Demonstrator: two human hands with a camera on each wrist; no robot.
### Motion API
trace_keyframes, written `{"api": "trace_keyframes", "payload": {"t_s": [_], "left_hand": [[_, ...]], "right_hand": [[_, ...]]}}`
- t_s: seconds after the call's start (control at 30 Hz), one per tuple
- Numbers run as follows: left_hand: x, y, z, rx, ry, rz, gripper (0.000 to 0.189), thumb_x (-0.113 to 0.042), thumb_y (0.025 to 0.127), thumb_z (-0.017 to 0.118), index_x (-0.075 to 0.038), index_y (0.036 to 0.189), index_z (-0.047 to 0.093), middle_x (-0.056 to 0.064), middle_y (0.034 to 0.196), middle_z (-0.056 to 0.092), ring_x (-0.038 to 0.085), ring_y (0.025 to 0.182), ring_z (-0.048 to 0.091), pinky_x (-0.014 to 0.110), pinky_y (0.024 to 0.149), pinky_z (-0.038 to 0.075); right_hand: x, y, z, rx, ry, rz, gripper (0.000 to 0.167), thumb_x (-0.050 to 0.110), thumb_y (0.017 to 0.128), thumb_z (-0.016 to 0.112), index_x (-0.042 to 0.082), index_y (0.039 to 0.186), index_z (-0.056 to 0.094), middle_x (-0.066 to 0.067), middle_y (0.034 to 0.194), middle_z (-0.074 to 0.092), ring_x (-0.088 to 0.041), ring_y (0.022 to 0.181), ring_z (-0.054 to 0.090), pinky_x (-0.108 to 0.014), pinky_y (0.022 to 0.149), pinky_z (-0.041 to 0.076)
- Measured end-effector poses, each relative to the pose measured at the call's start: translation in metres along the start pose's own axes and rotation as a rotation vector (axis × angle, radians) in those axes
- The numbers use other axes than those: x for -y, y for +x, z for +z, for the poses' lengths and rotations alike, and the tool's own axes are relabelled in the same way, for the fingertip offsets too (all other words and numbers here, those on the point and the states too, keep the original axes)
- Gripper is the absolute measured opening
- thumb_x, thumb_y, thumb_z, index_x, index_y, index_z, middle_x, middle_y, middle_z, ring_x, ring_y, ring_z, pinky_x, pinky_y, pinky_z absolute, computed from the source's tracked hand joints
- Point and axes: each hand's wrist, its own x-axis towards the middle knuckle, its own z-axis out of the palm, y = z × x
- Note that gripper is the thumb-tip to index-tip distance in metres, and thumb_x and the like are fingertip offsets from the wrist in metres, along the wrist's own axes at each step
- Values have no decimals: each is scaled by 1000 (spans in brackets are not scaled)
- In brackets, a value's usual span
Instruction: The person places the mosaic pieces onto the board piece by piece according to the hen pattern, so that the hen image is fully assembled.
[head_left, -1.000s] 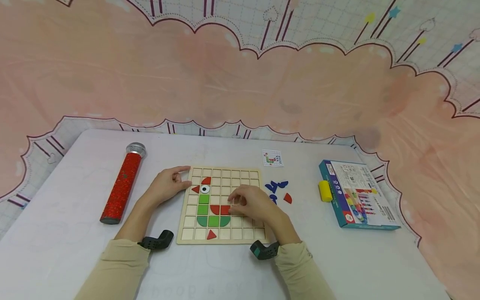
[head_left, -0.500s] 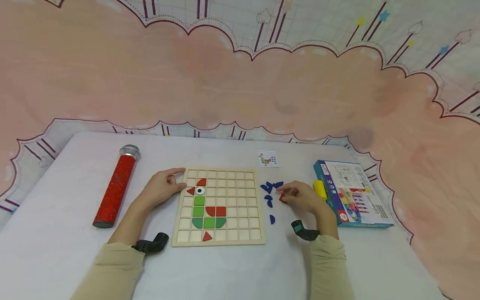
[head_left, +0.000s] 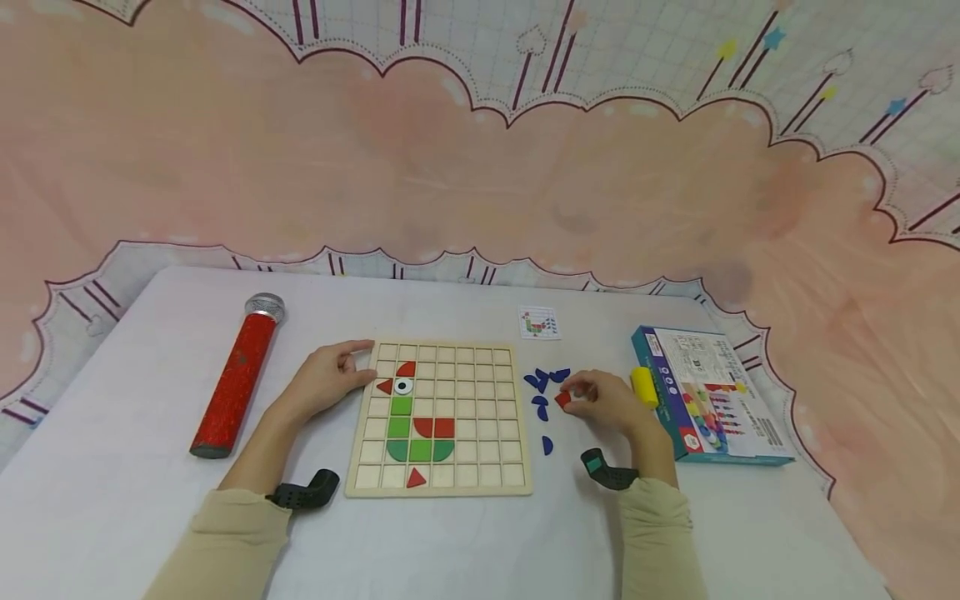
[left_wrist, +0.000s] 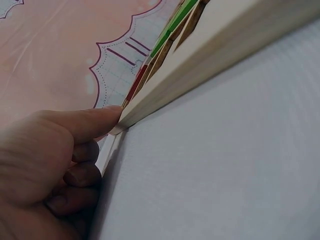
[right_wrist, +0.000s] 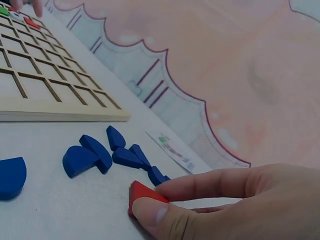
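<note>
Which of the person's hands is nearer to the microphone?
The left. The left hand is just right of the microphone, touching the board; the right hand is beyond the board's far side, a red piece in its grip.

Legible text: none.

Box [head_left: 720,396], 1. White face [head_left: 686,352]: lines of dark print, too small to read. Purple band [head_left: 670,387] along one edge: small white marks, unreadable. Red square [head_left: 691,439] at the band's near end: pale mark, unreadable.

Card [head_left: 539,322], 1. Small coloured printed figure; any wording too small to tell, and blurred in the right wrist view.
</note>
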Motion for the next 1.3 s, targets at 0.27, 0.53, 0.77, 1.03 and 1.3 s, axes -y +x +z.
{"api": "trace_keyframes", "payload": {"t_s": [0.27, 0.53, 0.77, 1.03, 1.3], "left_hand": [[1, 0, 2, -7, 7, 2, 55, -23, 88, 66, -6, 137, 49, -1, 59, 44, 14, 55, 41, 27, 52, 33], [-2, -3, 4, -8, 20, 19, 55, -23, 88, 66, -5, 137, 49, -1, 58, 43, 14, 56, 39, 28, 54, 33], [0, -1, 3, -18, 26, 18, 54, -23, 88, 66, -6, 137, 50, -1, 59, 43, 14, 56, 40, 28, 54, 33], [1, 2, 2, -27, 15, 15, 54, -22, 88, 66, -6, 136, 50, -1, 59, 43, 14, 56, 40, 28, 54, 33], [0, -2, 2, -24, 18, 11, 54, -22, 88, 66, -5, 136, 50, -1, 58, 42, 15, 56, 39, 28, 53, 32]], "right_hand": [[2, 1, 3, -47, 10, 28, 25, 21, 80, 77, 17, 99, 62, -2, 90, 58, -20, 90, 51, -33, 81, 46], [3, -4, 5, -79, 5, 9, 18, 19, 82, 74, 17, 95, 63, -1, 87, 60, -19, 87, 51, -33, 81, 46], [6, -4, -1, -100, 51, 15, 10, 17, 88, 67, 16, 97, 64, -3, 86, 62, -20, 85, 54, -32, 81, 47], [11, 2, -3, -101, 25, -13, 13, 18, 90, 64, 18, 102, 68, -1, 93, 65, -19, 88, 55, -35, 84, 49], [11, 0, 2, -89, -10, 14, 21, 22, 91, 63, 25, 110, 71, 0, 103, 66, -18, 88, 54, -30, 79, 49]]}}
